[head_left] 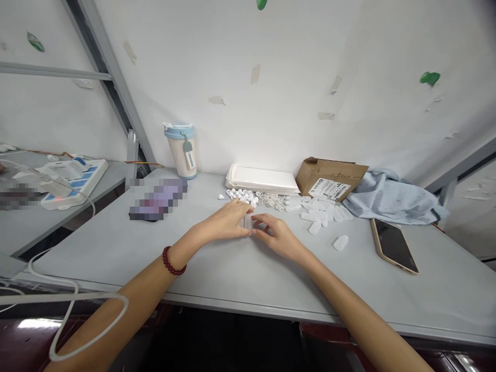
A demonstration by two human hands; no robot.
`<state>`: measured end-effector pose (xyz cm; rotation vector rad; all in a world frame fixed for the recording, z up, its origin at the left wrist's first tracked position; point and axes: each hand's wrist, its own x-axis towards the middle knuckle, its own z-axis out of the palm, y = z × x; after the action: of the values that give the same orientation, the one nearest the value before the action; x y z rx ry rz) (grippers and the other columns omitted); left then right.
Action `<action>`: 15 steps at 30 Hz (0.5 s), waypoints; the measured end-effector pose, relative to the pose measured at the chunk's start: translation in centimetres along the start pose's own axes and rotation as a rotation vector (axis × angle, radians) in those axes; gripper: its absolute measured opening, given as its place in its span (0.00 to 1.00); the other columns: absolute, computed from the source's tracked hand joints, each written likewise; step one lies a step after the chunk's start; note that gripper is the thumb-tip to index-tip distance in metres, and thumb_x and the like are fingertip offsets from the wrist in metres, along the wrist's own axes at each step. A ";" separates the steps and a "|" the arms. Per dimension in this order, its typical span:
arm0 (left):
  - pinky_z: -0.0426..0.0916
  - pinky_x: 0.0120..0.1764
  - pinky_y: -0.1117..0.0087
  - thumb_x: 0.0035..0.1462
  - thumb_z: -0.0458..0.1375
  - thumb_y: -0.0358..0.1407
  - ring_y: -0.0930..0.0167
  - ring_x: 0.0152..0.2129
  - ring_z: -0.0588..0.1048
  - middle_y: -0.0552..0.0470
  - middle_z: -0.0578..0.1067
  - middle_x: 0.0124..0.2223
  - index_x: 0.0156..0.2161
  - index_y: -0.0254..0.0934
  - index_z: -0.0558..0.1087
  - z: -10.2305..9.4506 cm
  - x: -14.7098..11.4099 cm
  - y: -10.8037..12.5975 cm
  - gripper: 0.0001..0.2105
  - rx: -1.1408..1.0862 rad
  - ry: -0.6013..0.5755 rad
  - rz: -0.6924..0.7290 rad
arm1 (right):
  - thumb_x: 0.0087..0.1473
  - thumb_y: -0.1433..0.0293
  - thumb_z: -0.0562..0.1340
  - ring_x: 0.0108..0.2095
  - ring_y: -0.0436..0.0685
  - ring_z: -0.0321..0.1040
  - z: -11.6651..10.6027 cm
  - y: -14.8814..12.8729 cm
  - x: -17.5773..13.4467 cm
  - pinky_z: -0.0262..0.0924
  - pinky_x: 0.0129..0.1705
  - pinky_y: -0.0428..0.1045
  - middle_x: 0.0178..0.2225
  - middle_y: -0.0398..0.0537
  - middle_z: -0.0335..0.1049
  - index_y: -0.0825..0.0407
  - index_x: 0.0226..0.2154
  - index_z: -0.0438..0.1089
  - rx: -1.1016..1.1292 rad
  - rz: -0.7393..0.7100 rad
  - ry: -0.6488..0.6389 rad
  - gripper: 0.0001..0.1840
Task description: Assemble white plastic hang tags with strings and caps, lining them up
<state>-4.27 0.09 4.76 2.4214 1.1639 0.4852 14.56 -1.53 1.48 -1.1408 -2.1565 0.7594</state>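
Over the middle of the table, a small translucent plastic piece [248, 222] stands between my two hands. My left hand [229, 221], with a dark red bead bracelet on its wrist, has thumb and fingers closed around it. From the other side, the curled thumb and fingertips of my right hand [279, 238] meet the same piece. Just beyond my left fingers lies a pile of small white caps [242, 195]. Beside them are thin whitish loops [270, 200] and several frosted plastic pieces [315, 214]. One loose frosted piece [341, 243] lies apart, right of my right hand.
Along the wall stand a tumbler [181, 152], a stack of white flat packs [263, 178] and an open cardboard box [329, 178], with a light blue cloth [391, 196] alongside. A phone [394, 245] lies at right, a blurred purple item [158, 199] at left. A white cable [77, 298] crosses my left forearm.
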 end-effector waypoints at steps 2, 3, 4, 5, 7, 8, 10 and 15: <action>0.62 0.46 0.62 0.50 0.58 0.43 0.58 0.47 0.65 0.42 0.71 0.47 0.47 0.34 0.69 -0.1 0.0 0.0 0.20 0.017 -0.023 -0.006 | 0.54 0.71 0.58 0.40 0.56 0.69 0.0 0.0 0.0 0.64 0.39 0.51 0.44 0.54 0.71 0.55 0.47 0.68 -0.015 -0.009 -0.006 0.17; 0.62 0.47 0.62 0.51 0.58 0.43 0.58 0.48 0.65 0.42 0.71 0.48 0.48 0.34 0.68 -0.1 0.0 0.0 0.21 0.026 -0.036 -0.009 | 0.54 0.71 0.58 0.40 0.56 0.69 0.0 0.1 0.0 0.63 0.39 0.51 0.43 0.54 0.71 0.55 0.48 0.68 -0.021 -0.014 -0.008 0.17; 0.62 0.47 0.62 0.51 0.57 0.43 0.58 0.48 0.64 0.42 0.70 0.49 0.49 0.34 0.67 -0.1 0.0 0.0 0.22 0.035 -0.050 -0.013 | 0.54 0.72 0.58 0.40 0.56 0.69 0.0 0.1 -0.1 0.63 0.39 0.51 0.43 0.54 0.71 0.55 0.48 0.68 -0.026 -0.016 -0.011 0.17; 0.61 0.48 0.62 0.51 0.57 0.43 0.59 0.48 0.64 0.42 0.70 0.49 0.49 0.33 0.67 -0.2 0.0 0.0 0.22 0.043 -0.061 -0.019 | 0.54 0.72 0.58 0.40 0.56 0.69 0.0 0.1 -0.1 0.63 0.40 0.51 0.43 0.54 0.71 0.55 0.48 0.68 -0.028 -0.017 -0.014 0.17; 0.61 0.48 0.62 0.52 0.57 0.44 0.59 0.49 0.64 0.42 0.69 0.50 0.50 0.33 0.66 -0.2 0.0 0.0 0.22 0.056 -0.075 -0.027 | 0.54 0.73 0.58 0.40 0.56 0.69 -0.1 0.1 -0.1 0.63 0.41 0.51 0.44 0.54 0.71 0.55 0.47 0.68 -0.030 -0.017 -0.020 0.17; 0.61 0.48 0.63 0.52 0.57 0.43 0.59 0.49 0.64 0.42 0.69 0.50 0.50 0.33 0.66 -0.2 0.0 0.0 0.22 0.059 -0.079 -0.029 | 0.54 0.73 0.58 0.41 0.56 0.69 -0.1 0.1 -0.1 0.63 0.42 0.51 0.44 0.54 0.71 0.56 0.47 0.68 -0.033 -0.016 -0.023 0.17; 0.62 0.48 0.63 0.52 0.57 0.43 0.59 0.49 0.64 0.42 0.69 0.49 0.49 0.34 0.66 -0.1 0.0 -0.1 0.21 0.060 -0.086 -0.032 | 0.54 0.73 0.58 0.42 0.57 0.69 -0.1 0.0 0.0 0.62 0.42 0.51 0.45 0.54 0.71 0.56 0.47 0.68 -0.045 -0.014 -0.031 0.17; 0.63 0.47 0.64 0.52 0.56 0.42 0.60 0.49 0.64 0.43 0.69 0.48 0.49 0.34 0.66 0.0 0.0 -0.1 0.21 0.056 -0.105 -0.043 | 0.54 0.73 0.58 0.42 0.57 0.69 -0.2 0.0 0.0 0.62 0.42 0.51 0.45 0.54 0.71 0.55 0.47 0.68 -0.074 -0.014 -0.047 0.16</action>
<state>-4.38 0.16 4.70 2.4314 1.1967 0.3118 14.64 -1.50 1.62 -1.1545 -2.2459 0.7124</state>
